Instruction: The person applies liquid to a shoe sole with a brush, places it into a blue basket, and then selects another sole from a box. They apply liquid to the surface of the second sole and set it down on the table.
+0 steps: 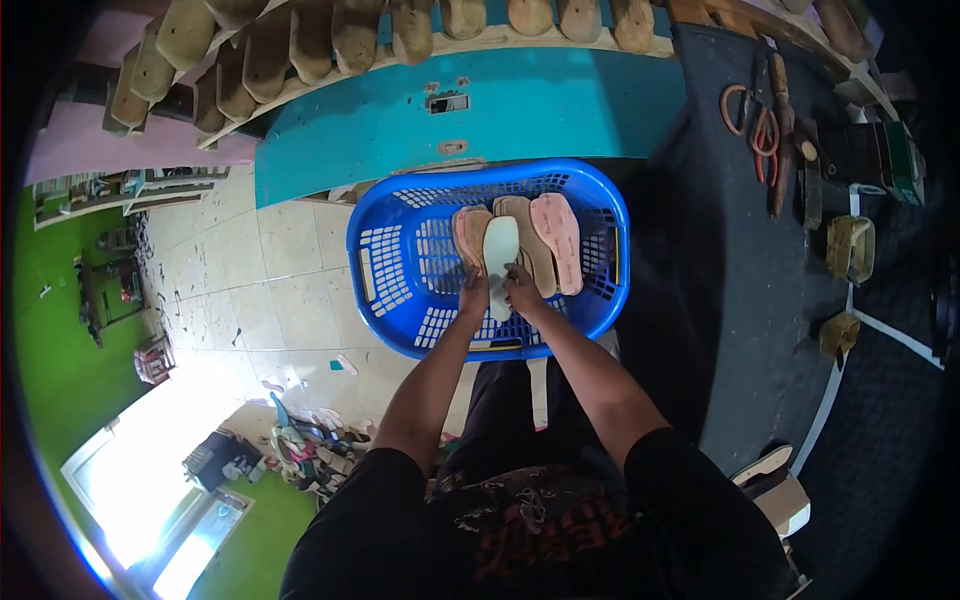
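A pale, whitish insole (502, 245) is held between my two hands over a blue plastic basket (388, 318). My left hand (474, 294) is closed on its lower left edge. On the lower right edge my right hand (520, 289) grips it with bent fingers. Beneath and beside it in the basket lie more insoles: a pink one (558, 238) on the right, brown ones (541, 262) next to it, and a pinkish-brown stack (470, 232) on the left. The held insole partly covers the ones below.
A turquoise board (350, 140) stands beyond the basket, with wooden shoe lasts (355, 35) racked above. On the right, a dark-covered table (735, 330) carries scissors and pliers (765, 140). Scraps and a heap of items (315, 445) lie on the tiled floor (290, 240) to the left.
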`<state>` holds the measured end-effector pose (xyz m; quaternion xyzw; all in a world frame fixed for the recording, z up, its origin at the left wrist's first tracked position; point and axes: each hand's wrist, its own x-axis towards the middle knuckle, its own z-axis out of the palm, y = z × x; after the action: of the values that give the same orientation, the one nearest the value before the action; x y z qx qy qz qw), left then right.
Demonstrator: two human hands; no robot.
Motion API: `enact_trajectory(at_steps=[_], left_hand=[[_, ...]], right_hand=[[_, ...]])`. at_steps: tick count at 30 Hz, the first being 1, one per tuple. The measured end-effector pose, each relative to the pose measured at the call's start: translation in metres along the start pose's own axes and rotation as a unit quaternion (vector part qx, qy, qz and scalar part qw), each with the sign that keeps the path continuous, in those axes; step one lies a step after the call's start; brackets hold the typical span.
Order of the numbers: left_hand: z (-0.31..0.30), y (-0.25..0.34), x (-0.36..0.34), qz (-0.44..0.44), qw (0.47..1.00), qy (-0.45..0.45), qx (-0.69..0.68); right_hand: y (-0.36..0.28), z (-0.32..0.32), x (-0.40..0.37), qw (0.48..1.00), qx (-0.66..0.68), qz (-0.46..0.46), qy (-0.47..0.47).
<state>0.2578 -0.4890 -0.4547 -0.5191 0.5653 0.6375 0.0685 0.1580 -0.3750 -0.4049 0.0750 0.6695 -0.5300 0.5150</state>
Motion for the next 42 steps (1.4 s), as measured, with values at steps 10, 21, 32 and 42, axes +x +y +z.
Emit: enact_trajectory(at_steps=[10,21,32,42], left_hand=[[0.009,0.054,-0.03,-0.062,0.997,-0.039,-0.025],[0.008,0.001,0.019,-0.041,0.989,-0.045,-0.132],[-0.014,0.047,-0.007,-0.006,0.988,-0.017,-0.153],[-0.058,0.09,-0.085,-0.058,0.978,-0.081,-0.186]], right_hand=[[0.021,0.008,0.016,0.987,0.112,-0.103,0.051],[-0.003,0.022,0.025,0.982,0.18,-0.036,0.051],[-0.001,0.002,0.001,0.993,0.115,0.008,-0.002],[-0.033,-0.058,-0.068,0.999,-0.019,0.032,0.011]])
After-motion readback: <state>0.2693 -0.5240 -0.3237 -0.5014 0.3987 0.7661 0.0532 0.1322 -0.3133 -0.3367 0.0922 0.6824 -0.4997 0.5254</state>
